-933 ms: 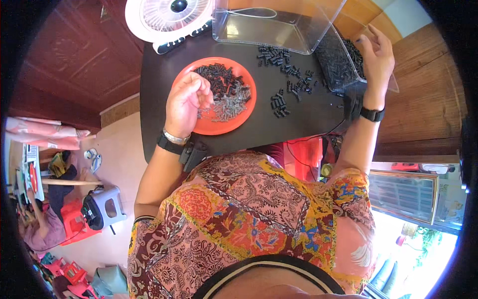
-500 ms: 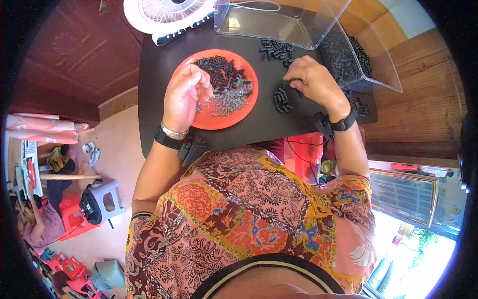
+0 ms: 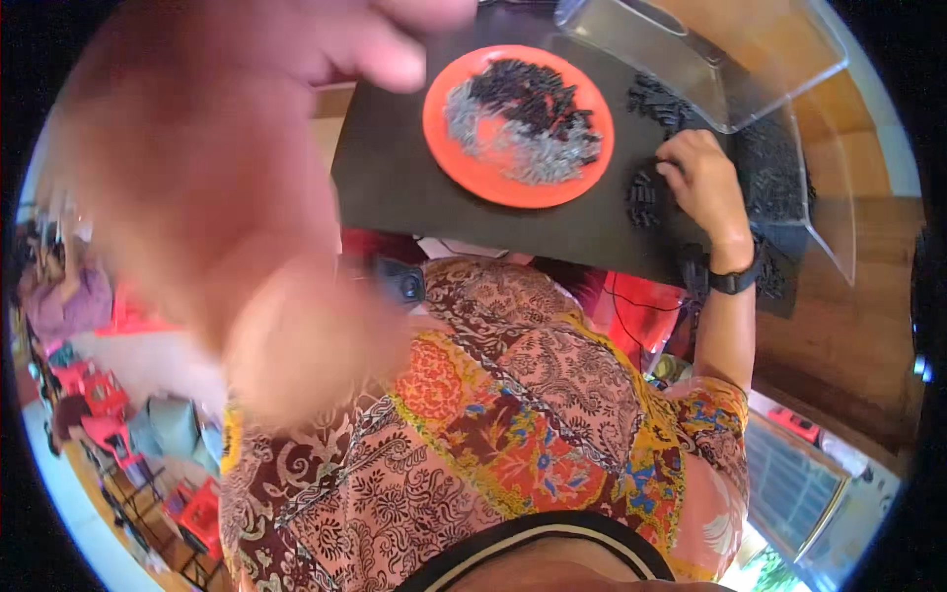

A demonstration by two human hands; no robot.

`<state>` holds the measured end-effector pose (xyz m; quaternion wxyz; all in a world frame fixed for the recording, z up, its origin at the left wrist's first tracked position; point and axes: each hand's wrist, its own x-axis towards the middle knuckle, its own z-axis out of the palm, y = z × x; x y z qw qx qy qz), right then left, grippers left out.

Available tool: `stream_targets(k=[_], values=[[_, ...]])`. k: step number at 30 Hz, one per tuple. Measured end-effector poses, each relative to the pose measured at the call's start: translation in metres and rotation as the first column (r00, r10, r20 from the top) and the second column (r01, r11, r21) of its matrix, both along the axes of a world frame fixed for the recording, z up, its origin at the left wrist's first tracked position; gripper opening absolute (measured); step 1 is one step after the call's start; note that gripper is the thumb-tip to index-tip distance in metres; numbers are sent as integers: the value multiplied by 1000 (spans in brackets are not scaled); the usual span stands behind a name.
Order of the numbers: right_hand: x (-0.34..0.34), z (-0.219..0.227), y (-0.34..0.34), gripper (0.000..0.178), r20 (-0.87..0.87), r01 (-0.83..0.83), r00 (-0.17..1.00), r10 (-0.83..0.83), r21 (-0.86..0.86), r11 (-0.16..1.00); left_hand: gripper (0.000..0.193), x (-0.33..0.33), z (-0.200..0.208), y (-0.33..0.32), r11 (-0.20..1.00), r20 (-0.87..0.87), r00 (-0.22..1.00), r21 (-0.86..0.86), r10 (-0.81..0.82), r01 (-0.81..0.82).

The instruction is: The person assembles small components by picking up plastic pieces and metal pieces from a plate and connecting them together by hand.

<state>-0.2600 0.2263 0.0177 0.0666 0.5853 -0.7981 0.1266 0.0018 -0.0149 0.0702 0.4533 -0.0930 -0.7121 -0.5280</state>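
Note:
Raised close to the camera, my left hand fills the upper left, badly blurred, so what its fingers do is unclear. My right hand rests at the right of the dark table with curled fingers; anything pinched in them is hidden. Just left of it lies a small group of short black cylindrical pieces, with another pile of black pieces beyond. An orange plate in the middle holds black pieces at its far side and small clear pieces toward the near and left sides.
A clear plastic bin stands open at the far right. Beside it, another clear container has many black pieces in it. Black cables hang below the table edge. Red stools stand off to the left.
My left hand has lifted from beside the plate up toward the camera. The view has turned, so table and plate appear farther right. My right hand stays by the black pieces.

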Motion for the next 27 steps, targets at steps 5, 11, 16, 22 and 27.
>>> stream_targets(k=[5, 11, 16, 22, 27], values=[[7, 11, -8, 14, -17, 13, 1000, -15, -89, 996, 21, 19, -5, 1, 995, 28, 994, -14, 103, -102], [29, 16, 1, 14, -26, -32, 999, 29, -138, 990, 24, 28, 0, -2, 986, 0, 990, -87, 144, -143], [39, 37, 2, 15, 9, -64, 998, 66, -129, 989, 26, 30, 52, -51, 958, -9, 993, -259, 121, -120], [40, 38, 0, 14, 37, -193, 978, 204, -188, 963, 29, 49, 69, -10, 985, 144, 989, -175, 22, 4], [32, 25, -14, 14, -6, -249, 968, 252, -192, 949, 32, 71, 55, 13, 992, 218, 976, -121, 2, 25]])
